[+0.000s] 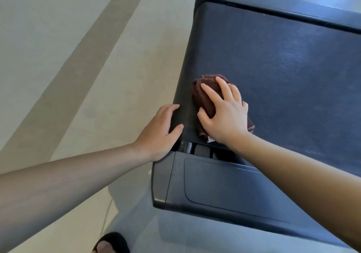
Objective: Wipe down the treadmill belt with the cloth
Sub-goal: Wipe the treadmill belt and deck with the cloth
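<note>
Currently the cloth sits bunched under the right hand, fingers splayed and pressing down, at the belt's left edge mid-frame; the left hand rests loose-fingered on the side rail, and open belt stretches toward upper right, likely the next stroke.

Belt dark, matt, grainy; cloth maroon terry, fuzzy; end cover smooth black plastic, faint sheen.

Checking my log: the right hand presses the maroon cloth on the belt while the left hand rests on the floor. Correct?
No: in the head view the left hand rests on the treadmill's side rail, not the floor. The rest holds.
</note>
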The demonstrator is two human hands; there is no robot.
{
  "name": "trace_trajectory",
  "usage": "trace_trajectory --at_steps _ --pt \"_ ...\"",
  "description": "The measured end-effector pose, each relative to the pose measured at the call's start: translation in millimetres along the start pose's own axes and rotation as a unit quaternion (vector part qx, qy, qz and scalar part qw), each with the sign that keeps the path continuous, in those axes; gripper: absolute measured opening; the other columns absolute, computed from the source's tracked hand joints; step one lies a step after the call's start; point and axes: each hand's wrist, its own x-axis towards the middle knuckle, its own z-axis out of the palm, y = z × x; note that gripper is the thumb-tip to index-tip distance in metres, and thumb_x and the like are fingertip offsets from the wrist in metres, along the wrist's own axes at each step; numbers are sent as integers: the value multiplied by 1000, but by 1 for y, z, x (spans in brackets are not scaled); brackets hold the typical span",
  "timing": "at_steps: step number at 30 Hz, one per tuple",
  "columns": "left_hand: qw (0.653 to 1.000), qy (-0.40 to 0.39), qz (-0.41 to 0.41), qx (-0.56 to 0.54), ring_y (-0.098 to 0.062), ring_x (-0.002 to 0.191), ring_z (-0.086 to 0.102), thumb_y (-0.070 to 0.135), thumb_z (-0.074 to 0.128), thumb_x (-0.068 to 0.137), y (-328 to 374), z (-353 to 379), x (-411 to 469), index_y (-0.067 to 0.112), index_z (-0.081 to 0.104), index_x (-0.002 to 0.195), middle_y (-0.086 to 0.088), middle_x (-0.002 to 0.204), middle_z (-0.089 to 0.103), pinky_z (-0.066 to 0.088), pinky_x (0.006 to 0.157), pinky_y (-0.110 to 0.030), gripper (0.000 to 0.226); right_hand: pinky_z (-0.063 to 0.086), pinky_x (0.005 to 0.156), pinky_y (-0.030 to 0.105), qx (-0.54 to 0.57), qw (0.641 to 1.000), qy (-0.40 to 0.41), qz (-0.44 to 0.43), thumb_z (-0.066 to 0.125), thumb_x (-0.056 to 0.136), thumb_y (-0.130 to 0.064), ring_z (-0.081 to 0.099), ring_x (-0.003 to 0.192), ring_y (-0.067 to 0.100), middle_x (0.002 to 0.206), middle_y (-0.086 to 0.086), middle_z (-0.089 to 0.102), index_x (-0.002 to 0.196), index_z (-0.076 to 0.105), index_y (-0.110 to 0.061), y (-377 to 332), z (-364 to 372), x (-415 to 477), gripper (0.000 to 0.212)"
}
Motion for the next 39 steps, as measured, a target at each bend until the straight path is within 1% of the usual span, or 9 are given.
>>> trace_trajectory --at_steps 8,13,17,21,25,29,33,36,39 --pt "1000 -1 3 22 -9 130 33 32 46 94 3 -3 -1 17 27 143 2 146 31 24 101 -18 54 22 105 58 -5 999 7 32 47 86 -48 13 140 27 155 -2 18 141 33 -40 -24 12 33 57" --pt "995 11 48 88 -13 134 29 29 48 94 13 -11 10 13 32 141 -3 147 31 19 106 -18 52 25 101 55 16 1000 13 5 47 86 -47 14 139 25 155 -1 19 141 35 -37 -8 6 12 57" --pt "978 -5 106 182 -19 138 26 29 48 93 29 -11 27 13 35 141 -3 150 28 22 110 -30 52 26 101 58 24 999 15 18 46 85 -48 14 140 27 155 -2 21 141 35 -39 16 -3 -19 58" --pt "952 -29 178 247 -22 136 31 30 50 92 52 8 39 12 39 139 -6 149 32 32 105 -40 52 31 97 58 2 998 33 52 43 82 -49 16 139 26 154 -2 23 139 36 -39 49 -17 -40 58" --pt "934 -51 221 275 -18 139 26 34 48 91 70 32 51 16 38 140 -2 150 29 22 111 -50 53 32 97 57 -9 995 50 92 45 84 -46 17 139 25 154 -3 23 139 37 -38 81 -30 -52 56" --pt "934 -59 220 274 -15 144 14 35 43 93 75 48 65 18 31 144 2 155 22 11 115 -45 55 32 97 54 -11 993 58 107 50 85 -43 18 137 23 154 -5 23 139 38 -39 92 -32 -38 56" --pt "934 -61 198 291 -14 144 12 41 39 94 68 55 69 20 30 145 3 156 21 6 116 -39 56 31 98 55 -11 996 30 78 50 85 -46 16 138 23 154 -4 21 140 35 -40 99 -35 -26 58" --pt "935 -70 201 284 -15 144 14 38 41 94 72 55 68 20 33 144 3 155 23 7 115 -40 54 33 97 57 -19 999 -17 26 48 87 -49 14 138 25 155 -2 19 143 31 -39 116 -47 -32 59" --pt "937 -77 194 279 -13 144 12 37 40 94 79 55 66 20 32 145 5 155 22 7 116 -44 54 36 93 56 -33 999 -29 -10 49 88 -46 16 137 27 155 1 21 144 32 -37 132 -56 -46 59"
